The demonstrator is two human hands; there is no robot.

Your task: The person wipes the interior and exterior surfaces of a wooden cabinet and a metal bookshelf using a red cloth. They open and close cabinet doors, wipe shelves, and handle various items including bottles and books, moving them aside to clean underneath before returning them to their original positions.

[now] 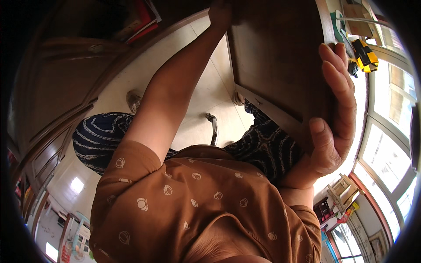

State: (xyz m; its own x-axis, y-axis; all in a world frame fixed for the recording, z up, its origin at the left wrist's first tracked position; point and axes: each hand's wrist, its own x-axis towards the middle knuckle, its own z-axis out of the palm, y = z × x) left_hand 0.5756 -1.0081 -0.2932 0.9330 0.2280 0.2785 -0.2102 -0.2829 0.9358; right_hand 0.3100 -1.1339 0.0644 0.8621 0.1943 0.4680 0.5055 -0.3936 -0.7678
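Observation:
A dark brown wooden panel (273, 59) with a paler edge spans the upper right in front of me, and a small metal fitting (258, 101) sits on its near lower edge. My right hand (338, 98) is on the panel's right side, with the thumb on the near corner and the fingers stretched along the outer edge. At the top, my left hand (222, 13) reaches the panel's far left edge. Deep shadow hides its fingers, so its grip is unclear.
Dark wooden cabinets (56, 75) stand on the left, below red folders or papers (144, 21). A curved metal leg (214, 130) and a shoe (133, 100) show on the tiled floor (197, 82). Right, a yellow-and-black package (366, 56) lies by windows (389, 141); a wooden stool (343, 192) stands behind.

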